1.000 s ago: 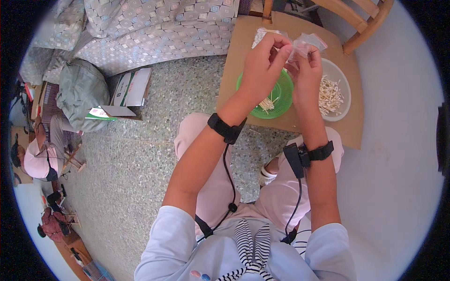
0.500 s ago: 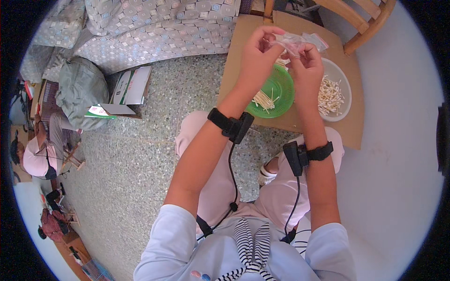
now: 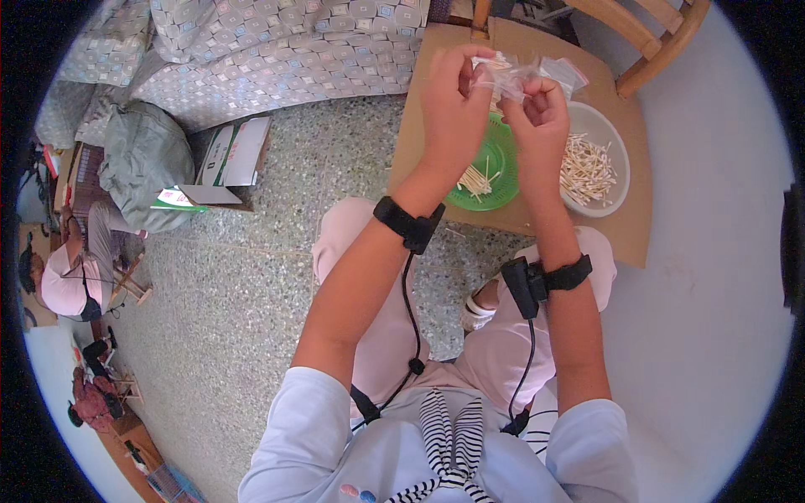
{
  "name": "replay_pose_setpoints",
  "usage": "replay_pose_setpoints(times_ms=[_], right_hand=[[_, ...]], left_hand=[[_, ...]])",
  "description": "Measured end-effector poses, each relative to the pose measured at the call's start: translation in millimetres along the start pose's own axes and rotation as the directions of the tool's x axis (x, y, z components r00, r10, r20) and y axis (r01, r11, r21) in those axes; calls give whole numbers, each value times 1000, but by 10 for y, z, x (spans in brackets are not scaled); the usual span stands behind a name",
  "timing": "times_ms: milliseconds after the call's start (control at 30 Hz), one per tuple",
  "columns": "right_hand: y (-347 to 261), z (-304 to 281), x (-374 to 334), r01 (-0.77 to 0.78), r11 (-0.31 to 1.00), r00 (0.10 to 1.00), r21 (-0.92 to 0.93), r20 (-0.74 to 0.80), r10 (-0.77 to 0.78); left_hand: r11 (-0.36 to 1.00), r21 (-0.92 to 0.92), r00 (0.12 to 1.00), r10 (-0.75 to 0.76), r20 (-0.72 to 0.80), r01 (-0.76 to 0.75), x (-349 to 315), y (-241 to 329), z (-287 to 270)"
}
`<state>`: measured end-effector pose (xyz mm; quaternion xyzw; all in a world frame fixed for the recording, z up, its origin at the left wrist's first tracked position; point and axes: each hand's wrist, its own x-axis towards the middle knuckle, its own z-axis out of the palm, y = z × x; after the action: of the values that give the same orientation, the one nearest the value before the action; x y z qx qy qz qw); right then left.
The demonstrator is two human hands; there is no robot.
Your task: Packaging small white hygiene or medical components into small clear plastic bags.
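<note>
A clear plastic bag [image 3: 506, 82] is stretched between my two hands above the cardboard-covered surface. My left hand [image 3: 454, 105] is closed on one side of it, and fingers of my right hand [image 3: 542, 121] pinch the other. Under them sits a green plastic basket [image 3: 510, 191] with a small bunch of cotton swabs [image 3: 480, 180] in it. To its right, a white bowl [image 3: 621, 144] holds a heap of cotton swabs [image 3: 589, 170]. Flat clear bags [image 3: 562, 77] with a reddish edge lie just beyond my right hand. More swabs, partly hidden, show behind the held bag.
The brown cardboard [image 3: 625, 239] meets a pale wall [image 3: 704, 251] on the right. A wooden chair [image 3: 646, 50] stands behind it. A patterned cloth [image 3: 285, 50] hangs at the back left, with a grey-green bag [image 3: 147, 159] and an opened carton [image 3: 235, 159] before it. Other people sit far left.
My hands have drawn slightly apart and shifted left, spreading the plastic bag between them. More of the white bowl's left side shows now.
</note>
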<state>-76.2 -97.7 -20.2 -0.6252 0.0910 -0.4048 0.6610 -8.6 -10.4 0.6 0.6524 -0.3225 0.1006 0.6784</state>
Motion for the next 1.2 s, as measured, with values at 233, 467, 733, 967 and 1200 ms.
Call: replay_pose_setpoints(times_ms=[233,467,733,967,1200], right_hand=[[-107,34,-9,-88,996,992,29,-83,90],[37,-61,-8,-90,981,970,174,-210,126],[36,-51,4,-3,996,977,85,-212,21],[-115,131,-100,-37,999,989,-17,-142,34],[-63,29,-51,-3,973,936,232,-342,85]], left_hand=[[938,150,949,315,13,-313,77,-31,-39],[803,220,828,502,251,-554,-7,44,-57],[849,374,924,299,240,-372,-31,2,4],[903,259,928,369,-56,-344,29,-64,-12],[955,207,943,143,301,-211,-135,95,-3]])
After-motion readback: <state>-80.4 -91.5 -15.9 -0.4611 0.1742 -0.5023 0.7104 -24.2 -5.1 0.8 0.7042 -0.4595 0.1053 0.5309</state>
